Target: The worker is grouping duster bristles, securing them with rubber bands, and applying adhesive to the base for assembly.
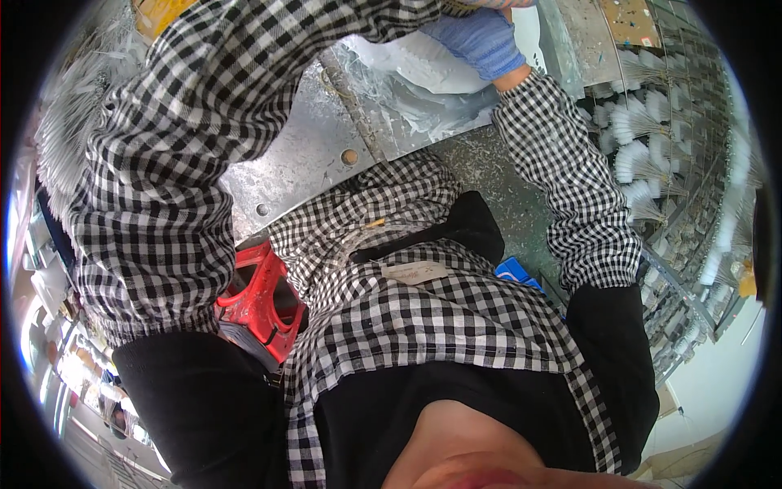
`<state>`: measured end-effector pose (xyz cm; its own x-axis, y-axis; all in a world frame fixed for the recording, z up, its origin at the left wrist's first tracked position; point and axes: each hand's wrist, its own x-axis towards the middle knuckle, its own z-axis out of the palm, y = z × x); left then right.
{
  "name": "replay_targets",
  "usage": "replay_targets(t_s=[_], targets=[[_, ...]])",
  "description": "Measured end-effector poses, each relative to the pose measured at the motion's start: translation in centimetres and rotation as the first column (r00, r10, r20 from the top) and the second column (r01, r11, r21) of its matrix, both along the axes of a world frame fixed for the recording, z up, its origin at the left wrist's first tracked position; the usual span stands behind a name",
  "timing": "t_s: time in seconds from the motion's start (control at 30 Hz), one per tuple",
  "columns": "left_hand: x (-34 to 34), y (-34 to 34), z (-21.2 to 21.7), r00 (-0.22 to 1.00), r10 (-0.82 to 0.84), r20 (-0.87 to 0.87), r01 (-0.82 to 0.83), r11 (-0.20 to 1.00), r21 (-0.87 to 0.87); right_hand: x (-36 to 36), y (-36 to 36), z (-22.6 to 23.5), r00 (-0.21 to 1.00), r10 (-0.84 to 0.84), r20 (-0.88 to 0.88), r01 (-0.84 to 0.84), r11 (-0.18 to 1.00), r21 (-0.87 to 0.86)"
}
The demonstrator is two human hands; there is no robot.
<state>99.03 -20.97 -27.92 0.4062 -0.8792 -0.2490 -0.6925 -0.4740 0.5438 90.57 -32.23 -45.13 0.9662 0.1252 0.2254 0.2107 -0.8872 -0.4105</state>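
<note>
My right hand [481, 42], in a blue glove with bare skin at the wrist, is at the upper edge of the head view. It is over a white, paste-like mass [423, 69] on the metal work surface [285, 138]. My left arm reaches across to the same spot, and only a sliver of my left hand [466, 7] shows beside the right one. The fingers of both hands are cut off or hidden, so whether they grip anything does not show. Wet greyish smears [391, 102] spread around the white mass.
Racks of white bristle bundles [643, 155] stand at the right. More pale bristles [73, 122] hang at the left, near a yellow object [159, 15]. A red plastic stool [261, 306] is by my left side, and a blue item [517, 273] lies by my right.
</note>
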Motion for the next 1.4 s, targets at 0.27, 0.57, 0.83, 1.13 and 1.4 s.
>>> replay_targets(t_s=[0.27,0.57,0.83,1.13,1.4], targets=[[0.5,0.0,-1.5,0.981,0.117,0.154,-0.102,0.99,-0.098,0.6,1.2,0.4,0.999,0.001,0.046,-0.006,0.995,0.1],[0.2,0.2,-0.8,0.994,0.019,0.11,-0.012,0.998,-0.065,0.0,1.4,-2.0,0.971,-0.05,0.235,0.137,0.918,-0.371],[0.5,2.6,-0.4,1.0,0.023,0.015,-0.023,1.0,0.021,0.7,4.1,-1.6,0.998,-0.045,0.044,0.043,0.998,0.053],[0.2,2.3,0.4,0.997,0.058,0.058,-0.059,0.998,0.021,-0.3,5.4,6.5,0.943,-0.175,-0.283,0.194,0.98,0.041],[0.4,1.1,-2.6,0.99,0.024,0.143,-0.022,1.0,-0.014,-0.8,4.3,0.1,0.999,-0.003,0.044,-0.003,0.99,0.139]])
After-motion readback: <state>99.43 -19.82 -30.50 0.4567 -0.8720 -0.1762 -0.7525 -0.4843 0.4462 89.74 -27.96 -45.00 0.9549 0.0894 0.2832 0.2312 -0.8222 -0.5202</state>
